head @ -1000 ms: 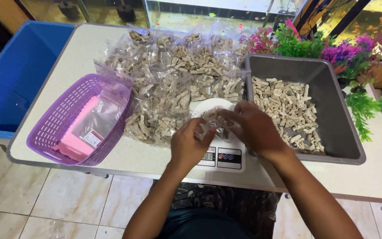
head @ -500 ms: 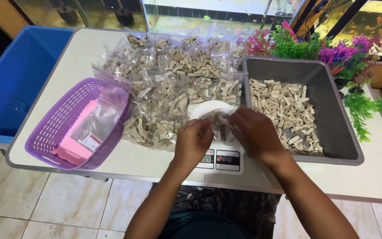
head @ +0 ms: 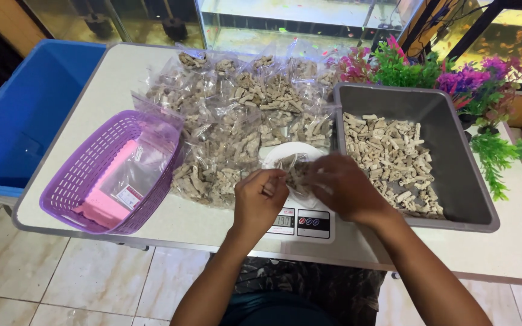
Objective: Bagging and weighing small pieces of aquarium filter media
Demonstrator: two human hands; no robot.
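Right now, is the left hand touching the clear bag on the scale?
Touching. The head view shows the left hand with its fingertips pinching the edge of the clear bag over the scale, no gap between them.

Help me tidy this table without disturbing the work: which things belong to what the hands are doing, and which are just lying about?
In use:
left hand and right hand, both on the clear bag
white scale under it
grey tub of pale loose pieces
filled bags

Lying about:
purple basket
blue bin
plastic plants
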